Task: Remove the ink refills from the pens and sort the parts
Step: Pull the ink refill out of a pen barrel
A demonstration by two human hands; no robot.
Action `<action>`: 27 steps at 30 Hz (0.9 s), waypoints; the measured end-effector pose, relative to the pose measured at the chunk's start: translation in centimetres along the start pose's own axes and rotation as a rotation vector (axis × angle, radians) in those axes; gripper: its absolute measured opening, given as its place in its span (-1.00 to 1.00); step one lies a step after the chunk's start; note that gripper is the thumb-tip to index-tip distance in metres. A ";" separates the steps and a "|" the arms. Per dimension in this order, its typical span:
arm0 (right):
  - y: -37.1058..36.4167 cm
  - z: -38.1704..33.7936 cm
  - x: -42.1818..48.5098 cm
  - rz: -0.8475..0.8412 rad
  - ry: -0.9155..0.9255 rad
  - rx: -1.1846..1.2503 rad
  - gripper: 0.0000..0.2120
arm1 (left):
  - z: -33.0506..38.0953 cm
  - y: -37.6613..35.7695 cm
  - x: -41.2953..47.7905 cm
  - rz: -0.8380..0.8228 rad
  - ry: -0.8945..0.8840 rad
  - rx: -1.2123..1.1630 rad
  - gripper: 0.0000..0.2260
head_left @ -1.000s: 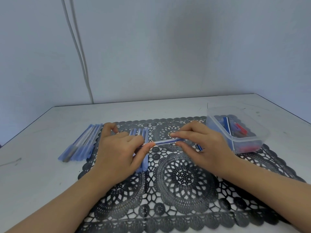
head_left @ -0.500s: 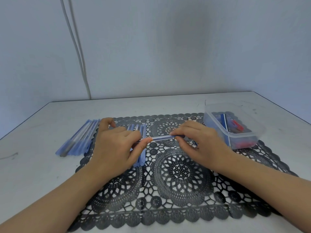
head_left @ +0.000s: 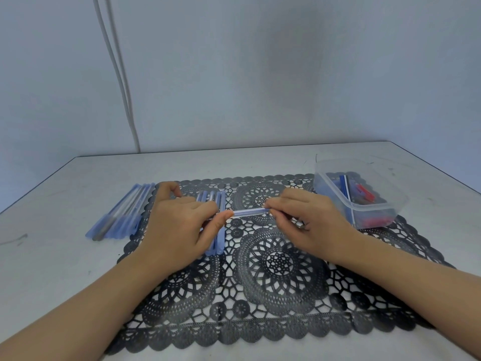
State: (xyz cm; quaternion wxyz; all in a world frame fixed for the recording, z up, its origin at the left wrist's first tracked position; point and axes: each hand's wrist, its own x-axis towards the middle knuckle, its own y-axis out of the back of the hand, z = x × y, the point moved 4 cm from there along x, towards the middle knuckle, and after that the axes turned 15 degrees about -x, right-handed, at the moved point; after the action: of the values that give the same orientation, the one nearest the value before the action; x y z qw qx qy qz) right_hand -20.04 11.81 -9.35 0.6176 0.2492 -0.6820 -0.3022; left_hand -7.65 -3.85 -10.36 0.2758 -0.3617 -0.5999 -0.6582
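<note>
A grey-white table [head_left: 260, 162] carries a black lace-pattern placemat [head_left: 278, 282], with a clear plastic tub [head_left: 377, 207] of blue and red parts on its far right corner. Above the mat, the left hand [head_left: 177, 225] and right hand [head_left: 312, 222] each pinch one end of a clear blue-cored pen [head_left: 250, 212], held level between them. A row of blue pens [head_left: 122, 214] lies at the mat's left edge.

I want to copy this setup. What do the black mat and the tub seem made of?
Mat: likely soft plastic or vinyl, black, faint sheen; table shows through its lace cut-outs. Tub: clear, slightly frosted plastic; pen parts show through its wall.
</note>
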 end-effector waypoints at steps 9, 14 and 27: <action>0.2 0.3 0.1 0.009 -0.053 0.069 -0.77 | 0.1 0.2 0.1 0.016 0.010 0.014 -0.56; 0.0 0.5 0.1 0.027 -0.048 0.044 -0.76 | 0.0 0.2 0.1 0.010 0.016 0.014 -0.56; 0.1 0.7 0.0 0.005 -0.014 0.043 -0.77 | 0.0 -0.2 0.0 -0.008 -0.008 0.047 -0.54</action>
State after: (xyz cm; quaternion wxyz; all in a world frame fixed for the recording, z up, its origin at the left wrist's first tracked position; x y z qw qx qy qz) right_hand -20.73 11.95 -9.29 0.6082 0.2589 -0.6931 -0.2877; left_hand -7.82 -3.88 -10.43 0.2792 -0.3555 -0.6178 -0.6434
